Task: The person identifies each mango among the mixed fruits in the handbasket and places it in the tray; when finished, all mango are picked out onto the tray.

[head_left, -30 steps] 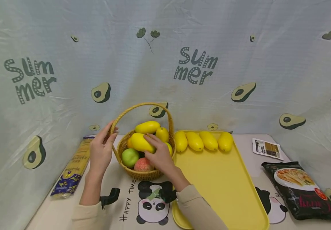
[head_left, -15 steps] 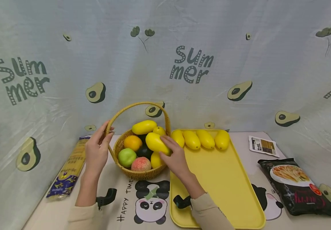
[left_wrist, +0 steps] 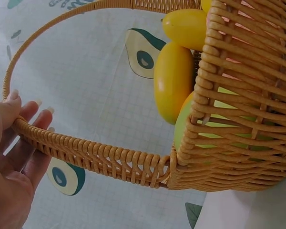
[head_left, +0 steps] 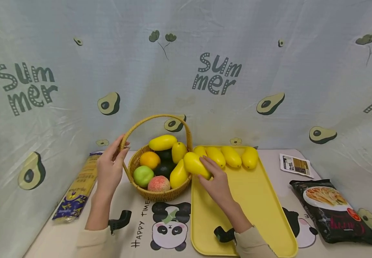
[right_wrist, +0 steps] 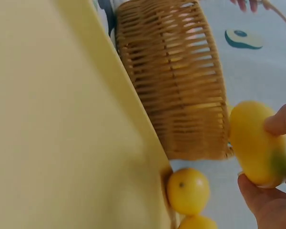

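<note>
Yellow mango [head_left: 196, 165] slanting toward tray [head_left: 257, 215]

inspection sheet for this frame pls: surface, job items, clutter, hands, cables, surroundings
Surface: table under a panda-print cloth, yellow tray on its right half.
Job's things: wicker basket left of the tray, holding mixed fruit; four yellow mangoes in a row at the tray's far end; one more mango in hand over the tray's near-left corner area.
Clutter: pasta packet at left, black noodle packet and small card at right.
Grippers: left hand holds the basket handle; right hand grips the mango.
Cables: nothing seen.
Surroundings: pale backdrop printed with avocados and "Summer".
</note>
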{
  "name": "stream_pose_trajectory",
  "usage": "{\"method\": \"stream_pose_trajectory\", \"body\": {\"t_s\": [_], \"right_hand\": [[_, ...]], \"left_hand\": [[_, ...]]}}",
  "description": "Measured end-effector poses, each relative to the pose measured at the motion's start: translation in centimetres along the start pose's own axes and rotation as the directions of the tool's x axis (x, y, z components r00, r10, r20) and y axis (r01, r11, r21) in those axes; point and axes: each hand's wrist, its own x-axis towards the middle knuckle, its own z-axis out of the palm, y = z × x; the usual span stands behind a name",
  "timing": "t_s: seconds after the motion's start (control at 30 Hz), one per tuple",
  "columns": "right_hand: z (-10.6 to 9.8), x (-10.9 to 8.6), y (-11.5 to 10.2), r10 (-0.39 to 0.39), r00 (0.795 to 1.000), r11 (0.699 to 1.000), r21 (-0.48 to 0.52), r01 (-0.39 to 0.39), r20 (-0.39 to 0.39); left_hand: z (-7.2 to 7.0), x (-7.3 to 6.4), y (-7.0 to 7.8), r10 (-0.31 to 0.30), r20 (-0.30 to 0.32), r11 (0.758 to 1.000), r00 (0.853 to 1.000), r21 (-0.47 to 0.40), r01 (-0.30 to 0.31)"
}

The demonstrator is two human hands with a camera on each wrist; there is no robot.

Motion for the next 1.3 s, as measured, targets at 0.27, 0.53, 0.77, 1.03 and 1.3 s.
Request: {"method": "stream_pose_trajectory", "body": {"t_s": [0.27,0.53,0.77,1.03,1.3], "right_hand": [[-2.3,-1.4,0.9,0.107,0.994,0.99,-0.087,-0.108,-0.015],[-2.3,-2.4,2.1,0.23,0.97,0.951,-0.229,-0.206,0.083],[-1.8,-2.6,1.5,0.281,0.95,0.93,-0.282,-0.235,0.134],[-1.2,-2.7,1.2,0.319,0.939,0.916,-0.295,-0.271,0.128],[-0.2,-2.4,1.4,0.304,0.948,0.917,-0.3,-0.263,0.099]], "left_hand": [[-0.1,-0.1,0.1,-0.012,-0.003,1.0,1.0,-0.007,0.012],[-0.2,-0.1,0.2,-0.007,-0.008,1.0,1.0,-0.013,0.007],[0.0,0.0,0.3,0.002,-0.012,1.0,1.0,-0.023,-0.002],[0.1,-0.1,0.1,0.005,-0.011,1.0,1.0,-0.014,-0.005],[0.1,-0.2,0.4,-0.019,-0.013,1.0,1.0,0.003,0.019]]}}
